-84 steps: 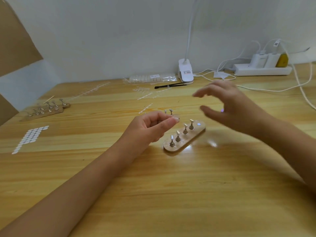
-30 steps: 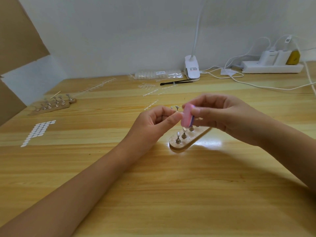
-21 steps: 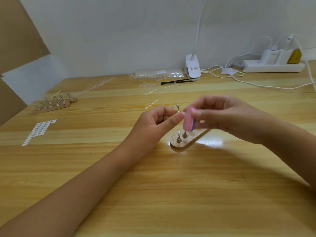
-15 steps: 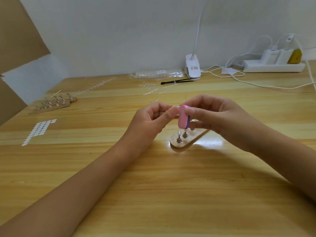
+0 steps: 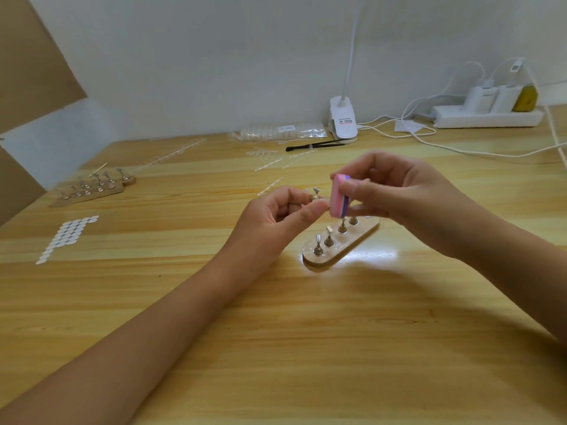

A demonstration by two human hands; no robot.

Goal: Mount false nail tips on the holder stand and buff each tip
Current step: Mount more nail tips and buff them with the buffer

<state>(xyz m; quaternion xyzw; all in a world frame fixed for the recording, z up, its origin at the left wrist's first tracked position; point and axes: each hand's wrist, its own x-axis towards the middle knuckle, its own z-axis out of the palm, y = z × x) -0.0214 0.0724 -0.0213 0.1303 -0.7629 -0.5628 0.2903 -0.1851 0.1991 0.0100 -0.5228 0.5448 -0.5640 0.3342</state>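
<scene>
Two hands meet just above the stand [image 5: 340,245]. The left hand [image 5: 274,217] pinches a small peg [image 5: 314,196] in its fingers, and the right hand [image 5: 408,197] clasps the pink buffer [image 5: 339,196] just beside it. Any nail tip there is likely light and bendy, so hold the peg's stem.

Right grip [image 5: 408,204], empty and spread earlier, now pinches pink buffer block [image 5: 339,200], brought to 3 o'clock of the peg [image 5: 314,196] in left grip [image 5: 276,216].

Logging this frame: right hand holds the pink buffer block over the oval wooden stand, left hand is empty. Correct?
Not quite: the left hand is not empty. The head view shows it pinching a small metal peg between thumb and fingers. The rest stands: the right hand holds the pink buffer block over the oval wooden stand.
</scene>
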